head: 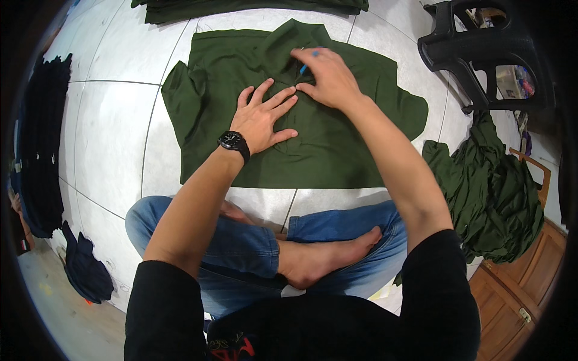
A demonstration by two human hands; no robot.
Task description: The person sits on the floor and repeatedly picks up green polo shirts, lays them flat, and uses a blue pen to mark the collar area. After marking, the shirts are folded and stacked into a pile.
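A dark green collared shirt [334, 149] lies spread on the tiled floor before me, its collar away from me and a short sleeve out to each side. Flat on the front of it, beside the placket, rests my left hand [262, 117], fingers spread and holding nothing. My right hand [332, 74] curls just below the collar [289, 43], around a small blue tool [303, 69] with a thin dark tip. Most of that tool is hidden by the hand, so its exact kind is unclear. My right thumb touches the cloth near my left fingertips.
Folded green garments [257, 10] lie beyond the shirt. A black plastic stool [456, 45] stands at far right, above a crumpled green cloth heap [492, 194]. A dark garment stack [43, 149] and a dark bundle [88, 270] are at left. Another person's hand [16, 201] shows at the left rim.
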